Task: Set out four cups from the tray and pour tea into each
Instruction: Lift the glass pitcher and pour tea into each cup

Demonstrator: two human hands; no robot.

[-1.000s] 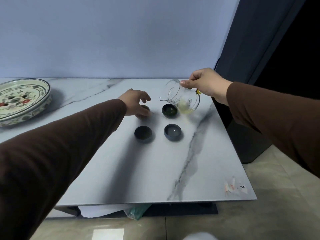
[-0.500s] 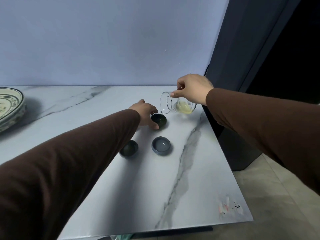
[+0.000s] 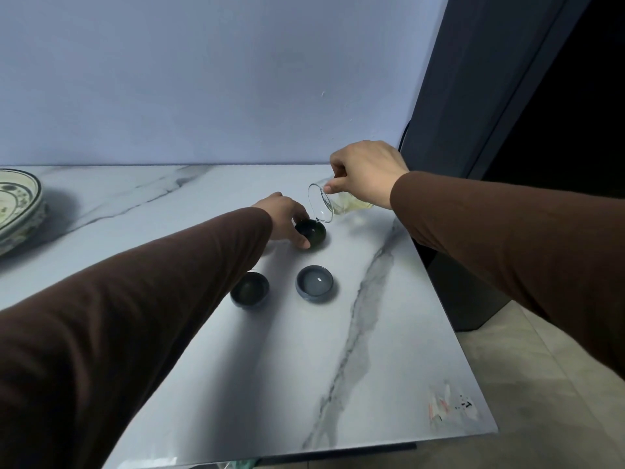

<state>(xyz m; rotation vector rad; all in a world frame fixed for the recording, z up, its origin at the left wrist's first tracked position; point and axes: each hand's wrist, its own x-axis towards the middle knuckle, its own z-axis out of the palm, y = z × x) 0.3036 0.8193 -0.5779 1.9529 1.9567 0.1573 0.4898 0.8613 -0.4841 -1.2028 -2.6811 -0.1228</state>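
My right hand (image 3: 367,174) grips a glass pitcher (image 3: 321,204) by its rim. The pitcher is tipped far to the left, with pale yellow tea (image 3: 355,206) pooled in its low side. Its spout hangs just over the back dark cup (image 3: 313,231). My left hand (image 3: 287,220) holds that cup from the left, thumb in front and fingers behind. Nearer me stand a dark cup (image 3: 250,288) and a grey-blue cup (image 3: 314,284) that holds liquid. My left hand and sleeve hide the spot where a fourth cup stood.
A patterned ceramic tray (image 3: 20,204) sits at the table's far left, cut by the frame edge. The marble table (image 3: 372,350) ends at the right in a drop to the tiled floor. A dark cabinet stands behind the right corner.
My left hand has shifted right from the back-left cup to the back-right dark cup. The pitcher has tipped further and its spout has come down over that cup.
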